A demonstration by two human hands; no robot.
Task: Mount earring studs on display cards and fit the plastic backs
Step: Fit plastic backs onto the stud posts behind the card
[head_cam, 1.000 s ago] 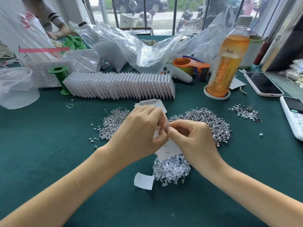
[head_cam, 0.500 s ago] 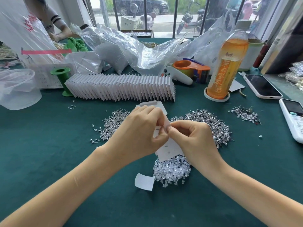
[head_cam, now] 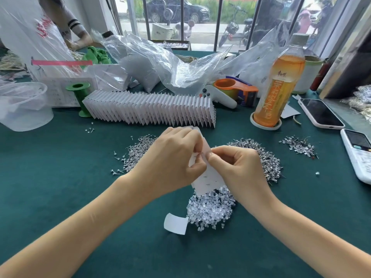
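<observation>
We see a small white paper display card (head_cam: 208,180) held above the dark green table (head_cam: 60,177), in the middle of the view. The card is a long rectangle, tilted, and it has small dark marks or holes on its lower part; a thin metal pin (head_cam: 197,155) stands out from its upper part. The left hand (head_cam: 172,163) grips the card at its upper left edge with curled fingers and thumb. The right hand (head_cam: 239,169) is curled too, and its thumb and forefinger pinch at the card just beside the left thumb; what small piece it pinches, we cannot tell.

On the table we count three heaps of silver earring studs: one (head_cam: 138,151) left of the hands, one bigger (head_cam: 267,159) behind the right hand, one small (head_cam: 299,145) far right. One heap of clear plastic backs (head_cam: 210,211) lies under the card, near us. One loose curled white paper slip (head_cam: 175,223) touches this heap on its left.

Behind the hands is one long row of finished white cards (head_cam: 150,109), standing like a fan. Beside it we count one green plastic spool (head_cam: 79,97), one orange tape dispenser (head_cam: 234,89), one bottle of orange tea (head_cam: 279,87), one smartphone in a pale case (head_cam: 321,113) and one white handset (head_cam: 357,153).
</observation>
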